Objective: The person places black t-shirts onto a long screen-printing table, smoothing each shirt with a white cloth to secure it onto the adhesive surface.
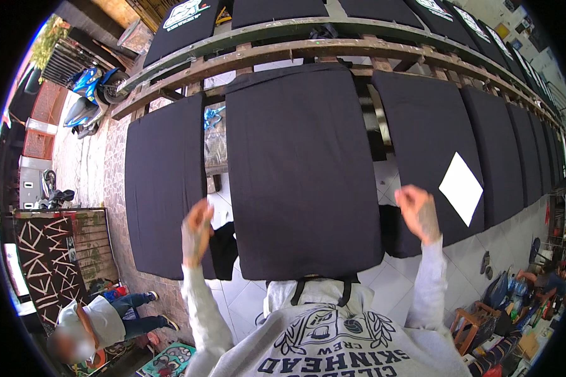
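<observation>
In front of me a black T-shirt [302,163] is stretched flat over a board, its dark sleeves hanging at both sides near my body. My left hand [197,231] is raised by its left edge, between it and another black shirt [165,188], fingers loosely curled together. Off the right edge hovers my right hand [419,212], the fingers bent into a loose pinch with nothing visible in them. Beyond that hand, a white diamond-shaped sheet [462,188] lies on the neighbouring black shirt [421,125].
Wooden rails [333,47] run along the far ends of the boards. More shirt-covered boards continue right, and white-printed shirts [188,14] lie across the rails. A person [100,320] is at lower left, a blue motorcycle [91,97] at upper left, and a wooden stool [475,323] at lower right.
</observation>
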{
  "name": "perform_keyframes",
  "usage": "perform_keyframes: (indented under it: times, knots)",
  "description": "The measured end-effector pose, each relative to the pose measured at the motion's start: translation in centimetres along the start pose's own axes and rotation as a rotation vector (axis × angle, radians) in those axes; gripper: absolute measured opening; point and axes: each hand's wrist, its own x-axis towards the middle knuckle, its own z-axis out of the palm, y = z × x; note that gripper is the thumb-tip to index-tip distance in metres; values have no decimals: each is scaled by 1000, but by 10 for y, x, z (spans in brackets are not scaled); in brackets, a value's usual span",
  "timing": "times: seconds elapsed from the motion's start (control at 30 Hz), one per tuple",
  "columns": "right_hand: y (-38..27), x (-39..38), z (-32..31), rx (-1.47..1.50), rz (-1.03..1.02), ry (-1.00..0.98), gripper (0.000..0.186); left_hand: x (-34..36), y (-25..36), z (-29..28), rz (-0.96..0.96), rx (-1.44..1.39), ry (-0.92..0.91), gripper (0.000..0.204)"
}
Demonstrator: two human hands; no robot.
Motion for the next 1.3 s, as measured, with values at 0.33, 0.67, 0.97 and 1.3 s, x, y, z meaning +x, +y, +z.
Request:
perform_keyframes:
  times: [0.33,0.67,0.97,1.3]
  knots:
    - [-70,415,65,105,257,-113,57,403,103,59,577,390,-57,58]
    - [-21,461,117,-339,-99,273,38,415,124,88,640,582,13,35]
    - [-34,442,94,-154,-90,598,35,415,140,107,827,482,360,27]
    - [-3,451,108,-229,68,381,41,433,119,108,484,523,166,51]
